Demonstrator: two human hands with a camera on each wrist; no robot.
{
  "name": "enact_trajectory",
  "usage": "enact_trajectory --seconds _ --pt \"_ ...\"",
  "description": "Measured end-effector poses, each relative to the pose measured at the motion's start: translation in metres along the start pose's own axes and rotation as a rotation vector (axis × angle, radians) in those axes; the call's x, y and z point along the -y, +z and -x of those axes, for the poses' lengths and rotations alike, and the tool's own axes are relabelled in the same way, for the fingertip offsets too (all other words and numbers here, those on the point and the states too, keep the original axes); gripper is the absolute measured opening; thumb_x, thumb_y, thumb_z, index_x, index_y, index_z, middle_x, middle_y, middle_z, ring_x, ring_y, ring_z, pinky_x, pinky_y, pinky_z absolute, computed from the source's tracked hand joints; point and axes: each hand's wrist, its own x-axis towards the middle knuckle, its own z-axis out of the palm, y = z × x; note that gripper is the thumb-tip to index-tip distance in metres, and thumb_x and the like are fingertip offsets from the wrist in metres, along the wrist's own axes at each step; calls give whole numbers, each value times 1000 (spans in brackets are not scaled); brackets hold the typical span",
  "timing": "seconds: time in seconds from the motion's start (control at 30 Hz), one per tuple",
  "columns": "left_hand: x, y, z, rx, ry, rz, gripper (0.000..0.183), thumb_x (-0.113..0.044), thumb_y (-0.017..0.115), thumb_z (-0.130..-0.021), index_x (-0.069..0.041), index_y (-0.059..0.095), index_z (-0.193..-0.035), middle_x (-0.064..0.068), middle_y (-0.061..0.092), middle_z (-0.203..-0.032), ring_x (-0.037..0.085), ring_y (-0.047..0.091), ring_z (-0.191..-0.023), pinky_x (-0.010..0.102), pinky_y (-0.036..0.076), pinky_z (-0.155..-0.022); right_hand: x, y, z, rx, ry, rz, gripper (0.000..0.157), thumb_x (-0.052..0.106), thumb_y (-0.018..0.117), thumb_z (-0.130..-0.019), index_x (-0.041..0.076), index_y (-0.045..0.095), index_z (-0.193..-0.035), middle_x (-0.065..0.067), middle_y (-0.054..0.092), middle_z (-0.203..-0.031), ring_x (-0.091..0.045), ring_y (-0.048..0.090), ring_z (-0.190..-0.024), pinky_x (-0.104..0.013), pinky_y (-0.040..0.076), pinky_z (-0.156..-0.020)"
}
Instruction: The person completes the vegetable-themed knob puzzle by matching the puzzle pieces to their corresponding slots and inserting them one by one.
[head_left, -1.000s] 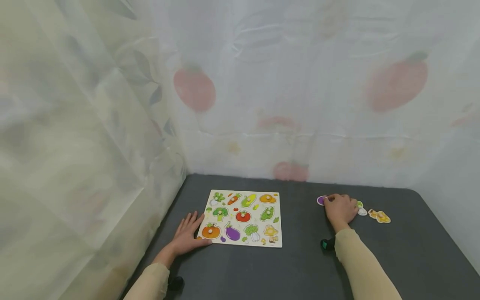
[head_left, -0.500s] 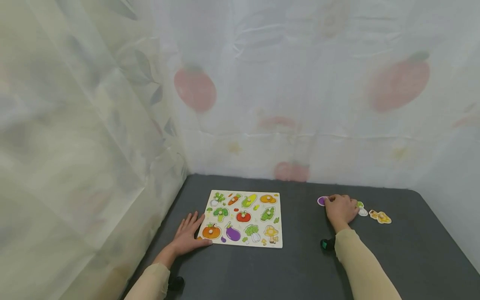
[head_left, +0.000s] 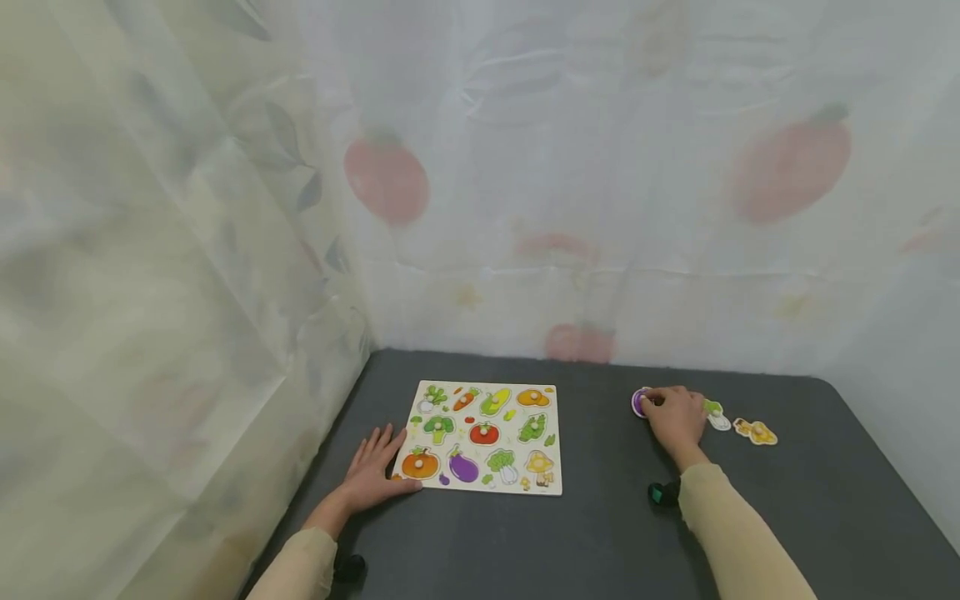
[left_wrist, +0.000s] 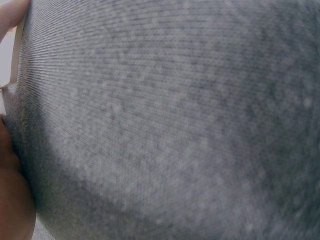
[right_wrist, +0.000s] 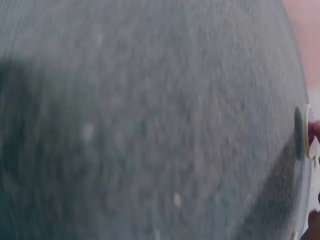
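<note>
My left hand (head_left: 372,472) rests at the left edge of a white vegetable puzzle board (head_left: 510,433), its fingers spread and its thumb at the near left corner. My right hand (head_left: 677,421) pinches a purple eggplant puzzle piece (head_left: 639,403), white-edged, between thumb and fingers at the back right of the table. In the right wrist view, the eggplant piece (right_wrist: 307,132) stands just off the table over its shadow. Part of it is hidden by the fingertips. Right beside that hand lies a green and white vegetable piece (head_left: 717,417), partly covered.
Farther right lies a yellow puzzle piece (head_left: 757,432). Pictures of a carrot, corn, tomato, pumpkin and other vegetables cover the board, several with knobs. The dark grey table (head_left: 517,550) meets hanging sheets at its back and left.
The eggplant piece has tilted up in my right hand, which has shifted slightly left. More of the green and white piece shows. My left hand stays on the board.
</note>
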Motion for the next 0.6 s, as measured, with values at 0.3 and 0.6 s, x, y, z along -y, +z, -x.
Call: enact_trajectory --seconds 0.3,0.6 --pt "-2 -1 0 11 -14 -12 113 -67 76 -78 -8 28 -163 27 16 -166 47 3 -153 64 -1 -120 -14 -1 1 72 -138 3 25 26 70 -96 5 79 -107 -24 62 -120 -49 41 -123 -67 31 -101" --pt "-11 -10 0 82 -74 -47 114 -65 77 -80 -10 23 -164 23 11 -168 46 1 -154 63 -2 -121 -22 1 1 109 -134 1 30 30 69 -96 6 78 -111 -26 60 -124 -50 41 -122 -69 27 -103"
